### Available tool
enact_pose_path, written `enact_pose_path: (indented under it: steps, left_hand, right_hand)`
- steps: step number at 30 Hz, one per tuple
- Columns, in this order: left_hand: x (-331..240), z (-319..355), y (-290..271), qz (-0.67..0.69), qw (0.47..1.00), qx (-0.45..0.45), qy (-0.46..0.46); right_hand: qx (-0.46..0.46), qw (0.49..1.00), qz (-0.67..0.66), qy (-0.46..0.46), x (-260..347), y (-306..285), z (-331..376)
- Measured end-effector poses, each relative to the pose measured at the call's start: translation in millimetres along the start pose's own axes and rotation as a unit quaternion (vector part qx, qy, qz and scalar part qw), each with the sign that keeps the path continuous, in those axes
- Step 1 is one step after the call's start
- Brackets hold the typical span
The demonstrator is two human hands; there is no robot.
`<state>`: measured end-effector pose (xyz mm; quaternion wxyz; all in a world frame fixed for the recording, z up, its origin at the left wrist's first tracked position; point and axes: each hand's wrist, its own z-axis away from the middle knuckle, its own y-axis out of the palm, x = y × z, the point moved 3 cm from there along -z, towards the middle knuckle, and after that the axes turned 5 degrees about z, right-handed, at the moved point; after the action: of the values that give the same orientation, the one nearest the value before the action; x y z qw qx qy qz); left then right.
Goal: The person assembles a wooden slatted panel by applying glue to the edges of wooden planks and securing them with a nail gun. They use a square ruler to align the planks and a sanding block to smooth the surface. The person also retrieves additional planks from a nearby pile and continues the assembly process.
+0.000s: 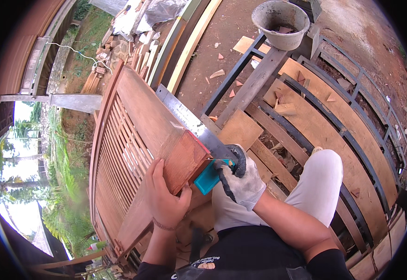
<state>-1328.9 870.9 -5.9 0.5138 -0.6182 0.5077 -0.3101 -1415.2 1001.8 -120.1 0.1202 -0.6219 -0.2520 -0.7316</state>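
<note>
A reddish wooden beam (153,120), the edge of a slatted wooden panel (119,154), runs from upper left toward me. My left hand (165,196), bare, rests against the beam's cut end. My right hand (241,179), in a grey-and-black work glove, grips the teal handle (208,178) of a metal try square. The square's steel blade (189,119) lies along the beam's right edge, pointing away from me.
My knee in light trousers (322,177) rests on planks (324,126) laid over a dark metal frame (241,70). A grey bucket (280,23) stands at the top. Long boards (189,44) and offcuts lie on bare earth. Grass and trees are at left.
</note>
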Motion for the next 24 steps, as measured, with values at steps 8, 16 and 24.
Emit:
enact_pose_path:
  steps: [8,16,24]
  left_hand:
    - [-4,-1,2,-0.014,1.0,-0.004,-0.002]
    - [-2,3,1,-0.009,1.0,-0.02,0.011]
    - [6,9,0,0.005,0.999,-0.028,0.024]
  right_hand:
    - [-0.01,1.0,-0.019,0.01,-9,1,0]
    - [-0.008,0.998,-0.046,0.05,-1,0,-4]
    - [-0.053,0.996,-0.073,-0.028,-3,8,-13]
